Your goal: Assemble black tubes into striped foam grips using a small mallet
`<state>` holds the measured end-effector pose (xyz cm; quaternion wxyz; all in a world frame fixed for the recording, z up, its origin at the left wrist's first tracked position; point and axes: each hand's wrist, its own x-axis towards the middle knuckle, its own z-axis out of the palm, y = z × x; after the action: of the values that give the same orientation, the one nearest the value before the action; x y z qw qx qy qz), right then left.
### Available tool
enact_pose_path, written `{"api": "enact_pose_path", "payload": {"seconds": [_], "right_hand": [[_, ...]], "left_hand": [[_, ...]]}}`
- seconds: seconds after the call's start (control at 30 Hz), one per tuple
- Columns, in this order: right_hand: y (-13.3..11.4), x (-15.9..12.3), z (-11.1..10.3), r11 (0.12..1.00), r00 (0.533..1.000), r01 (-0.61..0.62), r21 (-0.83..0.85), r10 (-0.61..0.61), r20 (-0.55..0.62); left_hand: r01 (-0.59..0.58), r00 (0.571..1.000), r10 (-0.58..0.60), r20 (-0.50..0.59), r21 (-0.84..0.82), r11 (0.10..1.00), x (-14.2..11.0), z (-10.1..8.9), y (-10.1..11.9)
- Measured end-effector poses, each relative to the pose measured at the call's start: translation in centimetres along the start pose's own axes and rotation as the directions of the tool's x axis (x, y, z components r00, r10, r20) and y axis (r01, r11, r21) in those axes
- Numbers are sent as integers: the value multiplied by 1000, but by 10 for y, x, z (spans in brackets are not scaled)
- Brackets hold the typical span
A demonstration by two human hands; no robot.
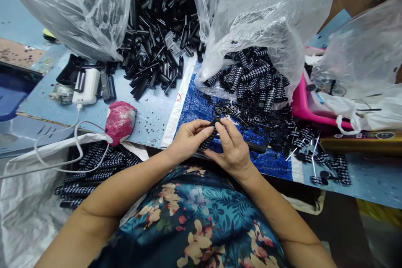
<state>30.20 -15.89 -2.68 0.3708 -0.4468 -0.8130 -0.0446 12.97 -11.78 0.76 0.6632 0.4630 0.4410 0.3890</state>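
Left hand pinches a patterned roll, thumb against fingers. Roll sits between both hands, long axis slanting near-left to far-right; neither hand clearly nearer. Right hand pinches its far end with bent fingers. Black handle lies just right, crosswise.

L hand, R hand, blk pc (in both)
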Motion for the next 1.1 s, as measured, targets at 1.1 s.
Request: {"api": "enact_pose_path", "payload": {"seconds": [1.1], "right_hand": [[-12, 18, 12, 988, 952, 92, 122, -124, 281]], "left_hand": [[-69, 980, -93, 175, 740, 669, 57, -95, -6]]}}
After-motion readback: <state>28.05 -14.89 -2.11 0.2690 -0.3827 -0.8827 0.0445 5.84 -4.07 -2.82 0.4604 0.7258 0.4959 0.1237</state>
